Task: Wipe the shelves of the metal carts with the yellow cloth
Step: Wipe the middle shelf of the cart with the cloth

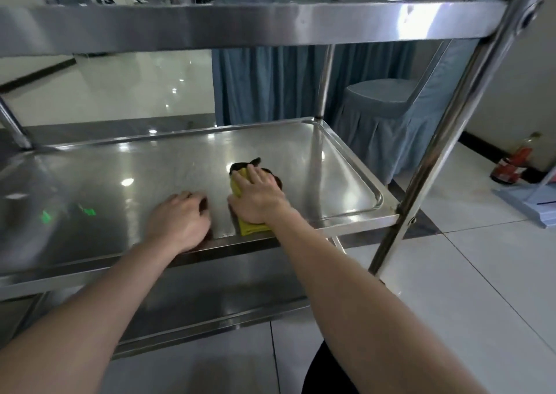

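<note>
R hand (258,196) lies flat on yellow cloth (251,228), fingers straight & slightly apart, pressing it onto middle shelf (120,165) of metal cart (452,128), near edge, right of centre. L hand (179,219) rests on shelf just left of cloth; fingers bent, blurred, can't tell grip. Red bottle (511,165) on floor (451,273), far right.

Light: bright, even | glare: lamp spots on shelf (180,165), floor (120,86) | blur: I read left hand (177,219) smeared | edges: bowed
</note>
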Tool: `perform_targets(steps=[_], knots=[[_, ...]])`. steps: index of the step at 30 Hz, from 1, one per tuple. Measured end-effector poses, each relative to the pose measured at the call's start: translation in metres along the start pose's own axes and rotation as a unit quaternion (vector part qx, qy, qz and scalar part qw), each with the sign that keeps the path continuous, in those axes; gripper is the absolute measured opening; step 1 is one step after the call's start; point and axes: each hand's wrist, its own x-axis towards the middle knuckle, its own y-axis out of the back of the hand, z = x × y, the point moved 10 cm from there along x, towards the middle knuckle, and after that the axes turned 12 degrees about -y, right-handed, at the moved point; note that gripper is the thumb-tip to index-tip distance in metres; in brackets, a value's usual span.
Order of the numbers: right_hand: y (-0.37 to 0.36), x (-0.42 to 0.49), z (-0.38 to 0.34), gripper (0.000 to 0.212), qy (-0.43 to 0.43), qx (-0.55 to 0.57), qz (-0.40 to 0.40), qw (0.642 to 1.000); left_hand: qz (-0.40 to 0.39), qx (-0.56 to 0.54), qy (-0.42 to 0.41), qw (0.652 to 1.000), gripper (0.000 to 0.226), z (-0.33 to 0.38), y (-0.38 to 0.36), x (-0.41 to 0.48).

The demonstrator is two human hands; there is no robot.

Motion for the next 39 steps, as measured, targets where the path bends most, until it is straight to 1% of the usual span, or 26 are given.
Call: perform_targets(steps=[2, 4, 5, 6, 7, 9, 10, 11, 12, 14, 16, 18, 19, 21, 22, 23, 25, 27, 28, 30, 31, 32, 34, 36, 37, 39], knots=[[-0.001, -0.012, -0.019, 0.075, 0.042, -0.002, -0.019, 0.999, -0.018, -0.024, -0.034, 0.999, 0.051, -0.009, 0.000, -0.006], [0.003, -0.007, 0.018, 0.073, 0.039, -0.028, -0.022, 0.999, -0.002, -0.034, -0.047, 0.998, 0.060, -0.013, -0.001, -0.013], [0.012, -0.004, 0.049, 0.077, 0.019, -0.047, -0.012, 0.999, 0.016, -0.039, -0.045, 0.998, 0.064, -0.014, -0.002, -0.015], [0.022, 0.000, 0.091, 0.083, -0.022, -0.064, 0.001, 0.998, 0.033, -0.045, -0.039, 0.998, 0.066, -0.015, -0.004, -0.017], [0.034, -0.001, 0.139, 0.083, -0.076, -0.061, 0.013, 0.995, 0.046, -0.047, -0.029, 0.997, 0.064, -0.016, -0.006, -0.019], [0.058, -0.013, 0.225, 0.073, -0.176, -0.025, 0.042, 0.983, 0.060, -0.032, -0.008, 0.998, 0.061, -0.015, -0.004, -0.022], [0.066, -0.021, 0.253, 0.071, -0.219, -0.017, 0.050, 0.974, 0.059, -0.019, 0.001, 0.998, 0.060, -0.013, -0.002, -0.022], [0.072, -0.029, 0.263, 0.071, -0.252, -0.016, 0.061, 0.966, 0.049, -0.007, 0.007, 0.999, 0.061, -0.010, 0.000, -0.024], [0.069, -0.027, 0.255, 0.072, -0.269, -0.019, 0.068, 0.960, 0.038, -0.004, 0.012, 0.999, 0.060, -0.007, 0.002, -0.025], [0.054, -0.014, 0.188, 0.072, -0.234, -0.004, 0.060, 0.971, 0.027, -0.007, 0.010, 1.000, 0.052, -0.008, 0.004, -0.023], [0.028, -0.006, 0.088, 0.070, -0.118, 0.010, 0.035, 0.992, 0.013, -0.014, -0.007, 1.000, 0.042, -0.016, 0.011, -0.016], [0.007, -0.010, 0.002, 0.070, 0.010, 0.012, 0.000, 1.000, 0.014, -0.037, -0.019, 0.999, 0.038, -0.030, 0.018, -0.012], [-0.002, -0.013, -0.023, 0.071, 0.057, 0.005, -0.015, 0.998, 0.024, -0.032, -0.019, 0.999, 0.040, -0.038, 0.020, -0.013], [-0.008, -0.011, -0.034, 0.074, 0.103, -0.021, -0.026, 0.994, 0.059, 0.006, 0.004, 0.998, 0.054, -0.060, 0.023, -0.021], [-0.004, -0.003, -0.021, 0.073, 0.102, -0.018, -0.022, 0.994, 0.070, 0.013, 0.031, 0.997, 0.061, -0.072, 0.021, -0.026], [0.004, 0.006, 0.002, 0.069, 0.077, -0.015, -0.016, 0.997, 0.074, 0.003, 0.055, 0.996, 0.063, -0.080, 0.016, -0.030], [0.029, 0.028, 0.069, 0.064, -0.036, 0.007, 0.021, 0.999, 0.069, -0.018, 0.087, 0.994, 0.059, -0.082, 0.009, -0.036], [0.050, 0.053, 0.131, 0.067, -0.158, 0.025, 0.054, 0.986, 0.071, 0.001, 0.086, 0.994, 0.050, -0.075, 0.008, -0.030], [0.048, 0.069, 0.146, 0.069, -0.203, 0.018, 0.070, 0.976, 0.075, 0.006, 0.088, 0.993, 0.046, -0.075, 0.007, -0.028], [0.046, 0.090, 0.133, 0.071, -0.243, -0.003, 0.095, 0.965, 0.089, 0.006, 0.086, 0.992, 0.047, -0.073, 0.006, -0.025], [0.041, 0.097, 0.105, 0.070, -0.222, -0.005, 0.100, 0.970, 0.096, 0.006, 0.082, 0.992, 0.050, -0.071, 0.006, -0.025], [0.033, 0.104, 0.064, 0.068, -0.171, -0.001, 0.096, 0.981, 0.100, 0.005, 0.079, 0.992, 0.053, -0.070, 0.006, -0.025], [0.015, 0.110, -0.030, 0.065, -0.045, 0.016, 0.053, 0.997, 0.098, 0.005, 0.075, 0.992, 0.057, -0.072, 0.007, -0.025], [-0.002, 0.103, -0.100, 0.066, 0.041, 0.020, 0.006, 0.999, 0.093, 0.009, 0.072, 0.993, 0.055, -0.072, 0.008, -0.025], [-0.007, 0.100, -0.113, 0.066, 0.060, 0.015, -0.018, 0.998, 0.095, 0.010, 0.071, 0.993, 0.050, -0.071, 0.008, -0.026], [-0.006, 0.101, -0.092, 0.065, 0.065, -0.001, -0.025, 0.998, 0.095, 0.011, 0.067, 0.993, 0.043, -0.069, 0.008, -0.027]])
